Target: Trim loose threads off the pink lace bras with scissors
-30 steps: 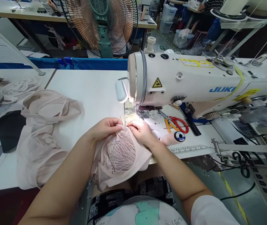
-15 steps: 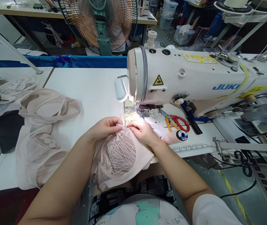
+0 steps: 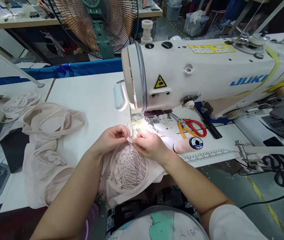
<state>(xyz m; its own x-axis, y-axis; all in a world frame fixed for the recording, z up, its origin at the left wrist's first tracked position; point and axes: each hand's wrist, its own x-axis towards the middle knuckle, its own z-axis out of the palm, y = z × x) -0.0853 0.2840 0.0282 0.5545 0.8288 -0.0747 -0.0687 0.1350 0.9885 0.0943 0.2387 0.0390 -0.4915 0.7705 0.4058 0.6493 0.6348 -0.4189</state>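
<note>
A pale pink lace bra (image 3: 129, 166) hangs from both hands over the table's front edge, its lace cup turned up toward me. My left hand (image 3: 115, 138) pinches the cup's upper edge between thumb and fingers. Right beside it, my right hand (image 3: 150, 143) grips the same edge, fingers closed and nearly touching the left ones. Both are just in front of the lit needle area of a white sewing machine (image 3: 176, 76). The lower part of the bra drapes toward my lap.
More pale pink bras (image 3: 44, 156) lie piled at left. Red-handled scissors (image 3: 194, 127), a pink thread spool (image 3: 188, 145) and a black-handled tool (image 3: 213, 128) lie under the machine arm at right. A green fan (image 3: 102, 36) stands behind the blue-edged table.
Both hands keep hold of the bra; the fingers have drawn closer together and shifted slightly on its upper edge. The camera view has tilted and moved a little.
</note>
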